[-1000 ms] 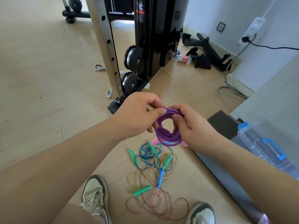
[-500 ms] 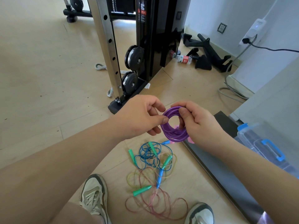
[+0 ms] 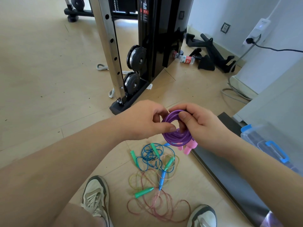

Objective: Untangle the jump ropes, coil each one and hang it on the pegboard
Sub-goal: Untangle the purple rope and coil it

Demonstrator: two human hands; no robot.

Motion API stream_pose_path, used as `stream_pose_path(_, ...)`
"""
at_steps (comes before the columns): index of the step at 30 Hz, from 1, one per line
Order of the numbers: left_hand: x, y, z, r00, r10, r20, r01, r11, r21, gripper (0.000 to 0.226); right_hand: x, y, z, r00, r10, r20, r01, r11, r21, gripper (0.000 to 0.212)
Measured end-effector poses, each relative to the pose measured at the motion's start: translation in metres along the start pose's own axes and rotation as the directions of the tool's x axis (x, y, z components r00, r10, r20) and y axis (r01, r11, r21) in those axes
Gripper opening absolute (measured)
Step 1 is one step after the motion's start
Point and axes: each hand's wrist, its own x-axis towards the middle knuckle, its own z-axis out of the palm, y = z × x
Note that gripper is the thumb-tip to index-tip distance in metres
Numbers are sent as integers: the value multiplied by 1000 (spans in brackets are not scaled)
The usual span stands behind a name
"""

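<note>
Purple jump rope coil (image 3: 176, 138) with pink handles (image 3: 188, 147) held above the tangled ropes (image 3: 155, 171) on the floor (image 3: 41, 79), pinched at its left rim by the left hand (image 3: 142, 122) and gripped at its right rim by the curled right hand (image 3: 200, 126).

Machine sticker (image 3: 145, 13): red and white; its print was too small to read.
Weight stack (image 3: 116, 4): a column of tiny white marks ran down it, none legible.
Bottle label (image 3: 186, 59): red with white patches; the lettering was blurred.
Legible words or numbers: none could be made out anywhere.
</note>
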Motion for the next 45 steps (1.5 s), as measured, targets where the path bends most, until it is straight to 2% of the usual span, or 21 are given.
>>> stream_pose_path(3, 2, 1, 6, 990, 37, -137, -25, 996, 86, 37, 1, 0, 1, 1000, -19, -18, 19, 999, 29, 30)
stream_pose_path(5, 1, 2, 9, 988, 28, -152, -17, 997, 71, 39, 1, -1, 3, 1000, -20, -14, 21, 999, 27, 29)
stream_pose_path(11, 1, 1, 10, 997, -32, -73, 16, 978, -206, 17, 2, 4, 1, 1000, -2, -9, 2, 1000, 0, 27)
stream_pose_path(14, 0, 3, 6, 997, -41, -58, 25, 967, -252, 15, 2, 5, -2, 1000, -9, 8, 9, 1000, -27, 28)
stream_pose_path(17, 0, 3, 3, 997, -65, 37, 75, 913, -402, 16, 3, 5, -7, 1000, -6, 27, 7, 999, -35, 29)
stream_pose_path(19, -1, 4, 4, 996, -57, 75, 85, 893, -442, 15, 4, 6, -10, 1000, 9, 30, -10, 1000, 9, 28)
stream_pose_path(21, -1, 5, 4, 996, -58, 66, 81, 901, -426, 12, 5, 10, -10, 1000, 15, 23, -16, 999, 42, 24)
stream_pose_path(23, -1, 4, 3, 996, -72, 44, 84, 917, -391, 6, 4, 16, -12, 996, 82, 29, -84, 992, 90, 18)
stream_pose_path(25, 0, 1, 0, 996, -88, 14, 87, 925, -370, 2, 2, 23, -18, 981, 159, 110, -178, 967, 182, 31)
stream_pose_path(27, 1, -4, -1, 996, -92, -1, 85, 930, -357, 3, 0, 30, -23, 968, 165, 191, -208, 949, 235, 33)
stream_pose_path(30, 1, -9, -5, 994, -111, -24, 96, 937, -335, 7, -2, 39, -27, 964, 160, 210, -204, 958, 204, 20)
stream_pose_path(33, 1, -12, -8, 986, -156, -55, 130, 937, -323, 8, -3, 47, -27, 936, 229, 269, -260, 962, 86, 22)
stream_pose_path(37, 0, -15, -6, 976, -208, -69, 176, 932, -317, 9, -5, 45, -26, 884, 306, 354, -339, 940, 33, 17)
stream_pose_path(43, 1, -21, -4, 961, -252, -110, 216, 939, -268, 11, -9, 42, -35, 791, 365, 491, -447, 893, 56, 33)
stream_pose_path(45, 4, -22, -1, 960, -255, -119, 224, 947, -228, 14, -8, 36, -40, 784, 375, 494, -502, 852, 150, 36)
